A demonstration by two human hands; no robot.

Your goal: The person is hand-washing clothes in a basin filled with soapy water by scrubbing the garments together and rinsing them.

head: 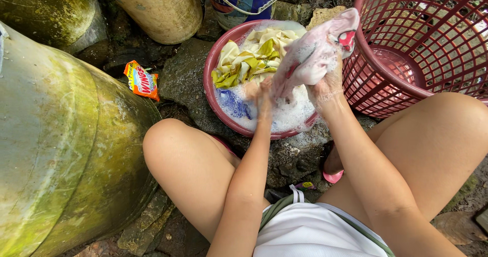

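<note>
**Asker:** Where is this, and what surrounds the person?

**Describer:** Outdoors, on dark wet stones (183, 79), seen from above by someone squatting with bare knees apart. At the left stands a large mossy green drum (61, 150). Far off are a tan cylindrical container (162, 8) and a blue-and-white plastic bucket (244, 0). A crumpled orange detergent sachet (142, 79) lies on the stones between the drum and the basin.

**Asker:** What are the hands doing?

**Describer:** Both hold a pale pink-and-white soapy garment (310, 54), lifted just above a round maroon plastic basin (211, 79). The right hand (325, 87) is closed around the bunched cloth, its fingers coated in foam. The left hand (259, 92) grips the garment's lower left edge (suds hide the fingertips, but the fingers look curled onto the fabric). The hands are close together.

**Asker:** What is in the basin?

**Describer:** Sudsy bluish water, with yellow-and-white cloths (249, 59) heaped at its far side. A red plastic lattice laundry basket (432, 43) stands touching the basin's right edge; no clothes show inside it.

**Asker:** Which stage does this look like?

**Describer:** I judge it to be hand-scrubbing, with one fold worked against another while the garment is full of lather. Any next move calls for a firm hold with both hands, since the cloth is slippery. It should also stay over the basin, so that drips and foam fall into the water and not onto the stones.
</note>
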